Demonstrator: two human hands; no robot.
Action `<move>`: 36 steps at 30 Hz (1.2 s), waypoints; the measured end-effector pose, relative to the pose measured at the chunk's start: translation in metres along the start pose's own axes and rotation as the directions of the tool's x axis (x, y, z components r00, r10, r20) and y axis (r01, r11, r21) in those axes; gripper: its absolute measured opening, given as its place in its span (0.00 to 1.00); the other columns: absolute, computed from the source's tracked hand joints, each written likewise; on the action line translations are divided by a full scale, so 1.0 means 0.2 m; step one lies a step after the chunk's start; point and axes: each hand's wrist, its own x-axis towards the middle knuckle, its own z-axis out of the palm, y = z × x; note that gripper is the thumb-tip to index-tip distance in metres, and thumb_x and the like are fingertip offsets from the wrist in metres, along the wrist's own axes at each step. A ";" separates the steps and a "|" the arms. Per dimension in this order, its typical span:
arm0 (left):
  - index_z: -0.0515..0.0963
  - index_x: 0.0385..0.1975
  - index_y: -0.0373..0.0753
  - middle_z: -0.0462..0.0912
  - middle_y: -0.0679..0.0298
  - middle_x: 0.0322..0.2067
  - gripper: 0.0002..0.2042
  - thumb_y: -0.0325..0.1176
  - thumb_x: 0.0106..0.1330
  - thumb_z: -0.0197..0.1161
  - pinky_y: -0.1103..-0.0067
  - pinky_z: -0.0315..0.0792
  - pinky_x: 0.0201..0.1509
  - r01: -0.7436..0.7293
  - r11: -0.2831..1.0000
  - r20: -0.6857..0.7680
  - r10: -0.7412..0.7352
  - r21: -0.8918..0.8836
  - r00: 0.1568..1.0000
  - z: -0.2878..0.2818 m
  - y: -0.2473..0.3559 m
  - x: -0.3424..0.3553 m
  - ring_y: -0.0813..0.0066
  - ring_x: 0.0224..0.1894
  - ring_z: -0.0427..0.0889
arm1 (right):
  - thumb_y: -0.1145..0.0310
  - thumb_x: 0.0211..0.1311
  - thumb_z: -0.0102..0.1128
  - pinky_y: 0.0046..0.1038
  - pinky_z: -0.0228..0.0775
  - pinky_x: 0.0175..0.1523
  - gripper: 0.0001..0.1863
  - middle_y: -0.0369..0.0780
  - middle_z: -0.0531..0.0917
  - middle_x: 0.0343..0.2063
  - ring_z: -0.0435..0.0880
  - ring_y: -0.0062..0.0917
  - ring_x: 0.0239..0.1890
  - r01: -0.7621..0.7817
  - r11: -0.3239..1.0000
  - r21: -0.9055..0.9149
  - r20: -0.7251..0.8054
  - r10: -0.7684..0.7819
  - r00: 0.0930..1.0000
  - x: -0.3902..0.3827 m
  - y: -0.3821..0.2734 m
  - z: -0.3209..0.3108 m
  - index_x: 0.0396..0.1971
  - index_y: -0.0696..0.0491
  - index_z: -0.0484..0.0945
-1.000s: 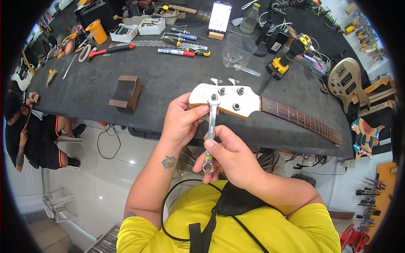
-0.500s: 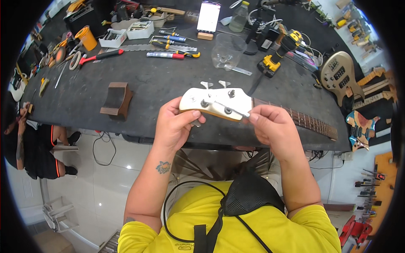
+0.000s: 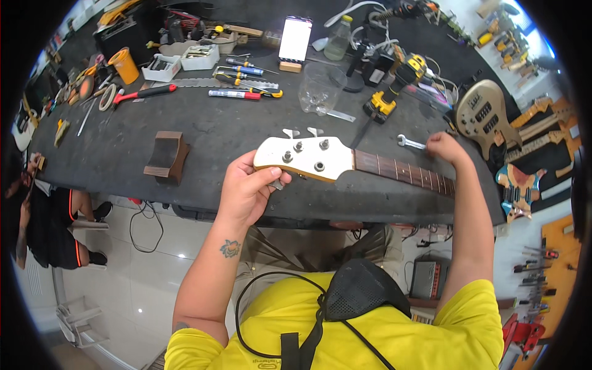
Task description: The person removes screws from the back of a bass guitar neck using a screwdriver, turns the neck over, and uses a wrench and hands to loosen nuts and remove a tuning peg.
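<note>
The white guitar headstock (image 3: pixel 302 158) lies at the near edge of the dark workbench (image 3: pixel 216 132), where we see the left hand (image 3: pixel 246 188) gripping its near left end, fingers curled around it. Farther right, the right hand (image 3: pixel 445 148) has its fingers closed on a silver wrench (image 3: pixel 411 143) beside the dark fretted neck (image 3: pixel 404 172). Beyond these stand a clear plastic cup (image 3: pixel 319 87) and a yellow drill (image 3: pixel 394 86).

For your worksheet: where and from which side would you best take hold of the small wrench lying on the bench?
Grip the wrench by its slim middle shank, coming from above. It lies flat on the workbench, open end to the left, right hand touching its other end.
</note>
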 end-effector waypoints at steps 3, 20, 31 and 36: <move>0.80 0.54 0.26 0.89 0.54 0.44 0.15 0.20 0.68 0.64 0.76 0.83 0.46 -0.019 1.000 0.013 0.019 0.017 1.000 0.00 0.00 0.00 0.71 0.40 0.89 | 0.67 0.59 0.68 0.35 0.77 0.42 0.12 0.42 0.87 0.29 0.87 0.30 0.34 0.116 0.875 -0.471 -0.376 -0.318 0.870 -0.16 -0.40 0.12 0.38 0.58 0.83; 0.78 0.55 0.24 0.88 0.52 0.45 0.16 0.20 0.69 0.59 0.71 0.82 0.49 -0.002 1.000 0.054 0.002 -0.002 0.999 0.00 0.00 -0.02 0.64 0.44 0.90 | 0.69 0.56 0.70 0.38 0.77 0.52 0.07 0.39 0.86 0.34 0.84 0.38 0.42 0.968 0.072 -0.241 0.374 -0.913 0.161 -0.31 -1.74 0.50 0.32 0.54 0.85; 0.79 0.53 0.25 0.88 0.54 0.44 0.14 0.18 0.68 0.61 0.73 0.82 0.48 -0.014 1.000 0.077 0.013 0.015 0.997 -0.01 0.01 -0.01 0.68 0.42 0.89 | 0.70 0.57 0.70 0.40 0.76 0.49 0.06 0.40 0.86 0.34 0.83 0.38 0.48 0.939 0.157 -0.305 0.330 -0.908 0.258 -0.38 -1.78 0.51 0.32 0.56 0.84; 0.79 0.52 0.25 0.88 0.54 0.44 0.14 0.18 0.68 0.61 0.74 0.82 0.47 -0.024 0.999 0.078 0.022 0.027 0.997 -0.03 -0.02 -0.01 0.68 0.42 0.89 | 0.70 0.58 0.67 0.43 0.76 0.49 0.06 0.43 0.84 0.28 0.84 0.42 0.40 0.889 0.304 -0.341 0.377 -0.822 0.426 -0.42 -1.81 0.51 0.31 0.56 0.84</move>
